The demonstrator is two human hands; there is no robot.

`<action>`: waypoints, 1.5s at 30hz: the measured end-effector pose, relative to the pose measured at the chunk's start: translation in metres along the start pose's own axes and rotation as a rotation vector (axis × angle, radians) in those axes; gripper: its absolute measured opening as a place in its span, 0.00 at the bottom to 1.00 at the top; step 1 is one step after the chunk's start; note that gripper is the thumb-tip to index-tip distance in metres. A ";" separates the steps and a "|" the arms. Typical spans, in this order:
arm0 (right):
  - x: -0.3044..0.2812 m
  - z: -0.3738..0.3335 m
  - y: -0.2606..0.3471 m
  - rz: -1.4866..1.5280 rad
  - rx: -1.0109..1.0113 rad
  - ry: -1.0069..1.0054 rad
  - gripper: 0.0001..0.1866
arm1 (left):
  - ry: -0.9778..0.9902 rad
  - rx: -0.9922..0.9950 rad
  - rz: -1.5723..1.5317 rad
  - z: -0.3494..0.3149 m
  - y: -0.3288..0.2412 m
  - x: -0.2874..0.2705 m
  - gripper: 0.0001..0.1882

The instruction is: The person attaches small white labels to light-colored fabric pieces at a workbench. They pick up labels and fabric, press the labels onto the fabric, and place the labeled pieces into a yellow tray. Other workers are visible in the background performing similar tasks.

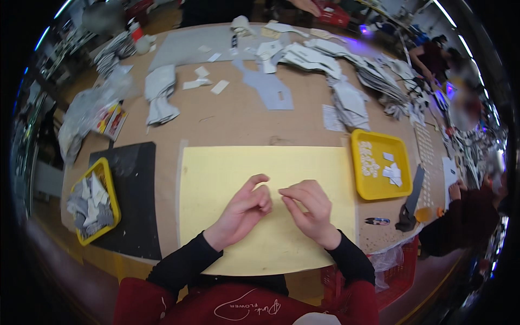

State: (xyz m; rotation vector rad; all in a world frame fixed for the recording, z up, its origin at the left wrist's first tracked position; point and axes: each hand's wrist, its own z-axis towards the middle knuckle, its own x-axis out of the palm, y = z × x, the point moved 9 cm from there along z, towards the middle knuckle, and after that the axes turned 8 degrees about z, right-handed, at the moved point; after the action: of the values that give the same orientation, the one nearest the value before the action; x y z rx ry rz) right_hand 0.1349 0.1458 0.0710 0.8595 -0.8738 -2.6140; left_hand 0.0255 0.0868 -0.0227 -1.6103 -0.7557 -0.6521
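My left hand hovers above a pale yellow sheet, its index finger crooked and raised apart from the thumb. The lower fingers curl inward, and no object shows in it. A short gap to the right, my right hand holds thumb and forefinger together in a pinch, tips toward the left hand. Anything between those tips is too small to make out. Both wrists come out of black sleeves. The sheet lies on a brown-covered table.
A yellow tray with small white pieces stands right. Scissors-like snips lie below it. On a black mat at left rests a yellow basket of fabric scraps. Stacked grey-white pieces line the back. A person works at right.
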 end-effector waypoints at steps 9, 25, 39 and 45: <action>0.003 0.006 0.017 -0.075 -0.130 0.019 0.13 | 0.133 -0.005 -0.056 -0.003 -0.003 0.017 0.20; -0.245 -0.169 -0.032 -0.849 0.473 -0.591 0.16 | 0.277 0.091 -0.208 -0.017 -0.037 0.033 0.16; -0.180 -0.204 -0.054 -0.742 0.681 -0.124 0.16 | 0.306 0.133 -0.259 -0.021 -0.047 0.036 0.15; -0.177 -0.193 -0.058 -0.642 0.730 -0.178 0.09 | 0.322 0.125 -0.303 -0.023 -0.050 0.039 0.16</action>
State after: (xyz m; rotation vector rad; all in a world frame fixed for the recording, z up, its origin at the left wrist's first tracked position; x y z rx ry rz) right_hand 0.3892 0.1734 -0.0084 1.2521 -1.9508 -2.9331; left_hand 0.0111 0.0743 0.0423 -1.2469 -0.7890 -1.0337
